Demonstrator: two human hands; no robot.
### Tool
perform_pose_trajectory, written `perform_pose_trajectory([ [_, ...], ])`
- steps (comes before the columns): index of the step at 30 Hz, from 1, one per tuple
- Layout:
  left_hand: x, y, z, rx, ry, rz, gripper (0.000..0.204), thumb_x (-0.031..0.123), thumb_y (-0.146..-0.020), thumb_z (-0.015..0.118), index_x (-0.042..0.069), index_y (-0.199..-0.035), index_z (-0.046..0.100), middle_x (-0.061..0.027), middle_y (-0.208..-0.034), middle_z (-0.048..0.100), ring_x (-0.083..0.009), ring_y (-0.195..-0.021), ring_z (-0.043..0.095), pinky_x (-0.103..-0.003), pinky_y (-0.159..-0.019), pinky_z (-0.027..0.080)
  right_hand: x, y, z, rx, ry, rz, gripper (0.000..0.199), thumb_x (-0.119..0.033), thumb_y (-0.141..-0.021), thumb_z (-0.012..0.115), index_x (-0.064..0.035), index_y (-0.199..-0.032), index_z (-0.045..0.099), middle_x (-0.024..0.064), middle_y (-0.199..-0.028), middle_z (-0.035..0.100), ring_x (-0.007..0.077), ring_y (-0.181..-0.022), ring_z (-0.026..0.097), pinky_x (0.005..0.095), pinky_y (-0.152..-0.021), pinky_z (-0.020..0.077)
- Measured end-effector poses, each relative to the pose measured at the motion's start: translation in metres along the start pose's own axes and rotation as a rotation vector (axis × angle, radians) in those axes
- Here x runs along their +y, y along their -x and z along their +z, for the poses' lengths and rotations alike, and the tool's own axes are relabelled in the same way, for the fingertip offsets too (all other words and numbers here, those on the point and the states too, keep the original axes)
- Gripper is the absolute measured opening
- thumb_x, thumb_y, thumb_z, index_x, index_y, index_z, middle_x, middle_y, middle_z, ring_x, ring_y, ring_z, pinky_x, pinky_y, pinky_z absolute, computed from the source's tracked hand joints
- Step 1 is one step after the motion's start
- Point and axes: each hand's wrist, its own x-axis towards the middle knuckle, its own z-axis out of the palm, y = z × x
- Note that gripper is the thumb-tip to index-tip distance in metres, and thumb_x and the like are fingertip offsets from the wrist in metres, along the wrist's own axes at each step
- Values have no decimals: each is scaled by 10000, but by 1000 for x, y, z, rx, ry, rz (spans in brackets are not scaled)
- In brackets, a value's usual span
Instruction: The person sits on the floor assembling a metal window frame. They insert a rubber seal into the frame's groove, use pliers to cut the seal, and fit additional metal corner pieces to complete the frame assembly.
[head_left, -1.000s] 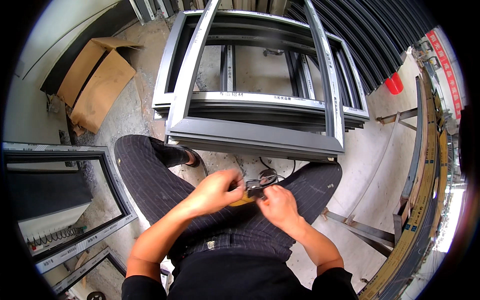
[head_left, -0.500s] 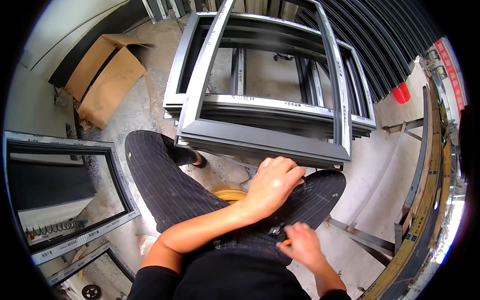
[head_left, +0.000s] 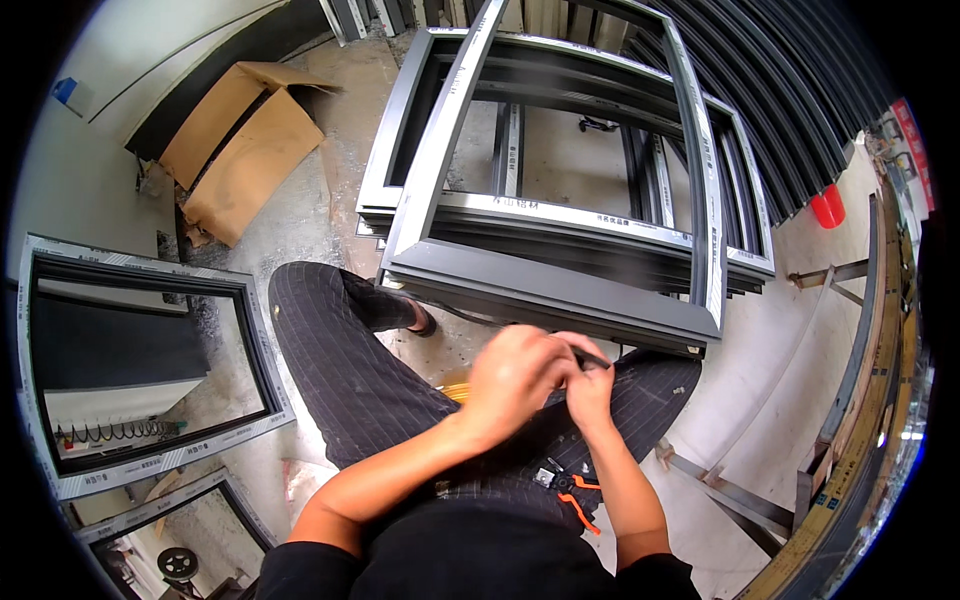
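- Raised from beside the lap since half a second ago: right hand [head_left: 588, 395], now up against left hand [head_left: 515, 380], above the thighs and near the frame stack [head_left: 560, 280].
- Let go over the same interval: orange-handled pliers [head_left: 566, 485], now lying open-handled on the lap, just below the right forearm in view.
- Noted at the right fingers: closed narrow on a dark narrow piece [head_left: 592, 358], tip showing past the knuckles. Too blurred to identify the piece further.
- Noted at the left fingers: curled inward, smeared by motion, touching or very near the right ones. Cannot tell what, if anything, is held.
- Seen leading from under the stack toward the left hand: thin dark cable [head_left: 462, 316]; far end hidden.
- Partly covered by the left wrist, between the thighs: yellow coil [head_left: 455, 391].
- Recorded for surroundings: pinstriped trousers [head_left: 350, 370] under both forearms; at left, a separate window frame [head_left: 180, 453] leaning, with folded cardboard [head_left: 260, 165] farther off on the floor.
- At far right: red bucket [head_left: 829, 207] near the ends of long dark profiles [head_left: 780, 90].
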Motion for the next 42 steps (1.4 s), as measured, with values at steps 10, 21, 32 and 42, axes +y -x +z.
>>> perform_pose_trajectory([
  [10, -124, 34, -57, 505, 919, -966, 342, 315, -920, 639, -14, -974, 561, -115, -909, 654, -178, -842, 658, -255, -700, 532, 29, -22, -10, 145, -9, -39, 210, -174, -912, 645, 23, -985, 637, 67, -805, 657, 91, -688, 592, 218, -602, 482],
  [21, -137, 35, -59, 494, 941, -1018, 211, 228, -935, 618, 28, -945, 552, -89, -883, 657, -161, -785, 648, -275, -706, 535, 23, -20, -18, 148, -57, 57, 211, -215, -904, 658, -7, -877, 635, 39, -679, 629, 85, -543, 564, 206, -504, 447],
  [32, -149, 33, -64, 562, 969, -950, 203, 151, -905, 650, 8, -1000, 542, -82, -883, 634, -173, -754, 637, -285, -638, 540, 5, -16, -9, 256, -164, 167, 229, -245, -885, 683, -23, -880, 630, 28, -653, 592, 83, -519, 528, 199, -468, 392],
  [42, -150, 34, -53, 396, 994, -970, 215, 148, -903, 652, -14, -1017, 569, -99, -944, 643, -208, -789, 651, -340, -717, 551, 29, -22, -26, 273, -1, 94, 225, -218, -865, 715, -6, -872, 641, 45, -679, 619, 87, -545, 558, 204, -492, 431],
])
